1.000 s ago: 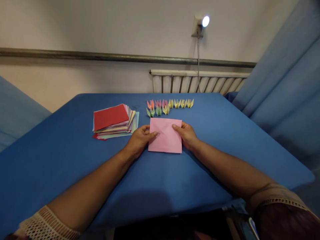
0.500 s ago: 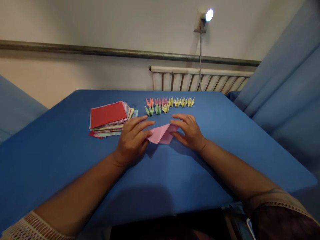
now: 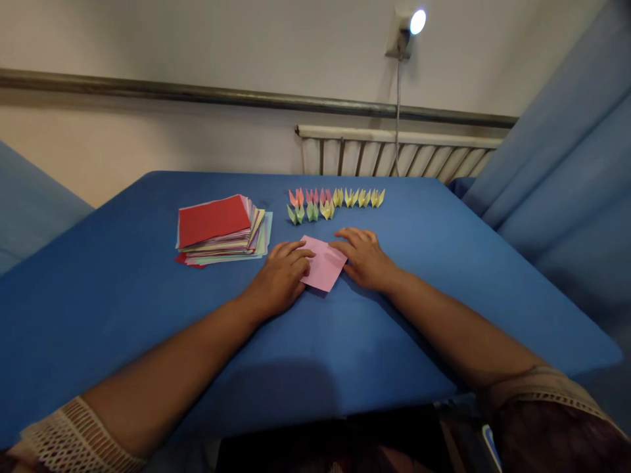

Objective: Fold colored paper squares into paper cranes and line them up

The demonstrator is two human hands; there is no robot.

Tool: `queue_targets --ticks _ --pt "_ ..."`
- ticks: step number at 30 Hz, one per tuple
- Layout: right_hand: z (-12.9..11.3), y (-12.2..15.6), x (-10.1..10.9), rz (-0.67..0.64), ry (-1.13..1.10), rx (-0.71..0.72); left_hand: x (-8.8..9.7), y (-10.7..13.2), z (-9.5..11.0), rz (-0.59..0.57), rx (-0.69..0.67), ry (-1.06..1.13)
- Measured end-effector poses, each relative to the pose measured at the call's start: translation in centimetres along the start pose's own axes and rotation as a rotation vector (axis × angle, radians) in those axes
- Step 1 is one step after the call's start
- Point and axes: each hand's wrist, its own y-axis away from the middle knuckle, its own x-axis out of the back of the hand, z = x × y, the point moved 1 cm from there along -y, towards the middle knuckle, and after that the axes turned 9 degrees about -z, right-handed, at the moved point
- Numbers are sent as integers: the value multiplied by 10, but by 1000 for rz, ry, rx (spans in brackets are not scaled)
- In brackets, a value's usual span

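Note:
A pink sheet of origami paper (image 3: 323, 266), with faint creases, lies nearly flat on the blue table between my hands. My left hand (image 3: 283, 274) holds its left edge, the fingers curled over the top of the paper. At the opposite side, my right hand (image 3: 365, 259) grips the upper right edge, fingertips on top; its thumb is partly hidden by the paper. Just beyond stand several small folded paper cranes in two rows, among them a green crane (image 3: 312, 211) and a yellow crane (image 3: 327, 209).
To the left rests a thick stack of coloured paper (image 3: 214, 223) topped by a red sheet. The blue table (image 3: 394, 341) reaches toward a wall with a radiator (image 3: 365, 136) and a metal rail (image 3: 221, 96). A blue curtain (image 3: 557, 164) hangs on the right.
The pink paper was raised and bent into a fold; now it is opened out into a flat, roughly square shape. My left hand has shifted slightly right and the fingers of both hands have lowered onto it.

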Motion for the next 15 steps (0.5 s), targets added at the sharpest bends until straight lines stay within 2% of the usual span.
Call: queue_targets --ticks 4,10,15 --pt "5 0 -10 -103 -115 66 -11 4 -7 -35 55 64" --pt "20 -6 -29 -40 -263 44 -12 6 -14 -94 186 12" --pt "22 -8 -28 50 -398 -7 -13 3 -25 -70 261 41"
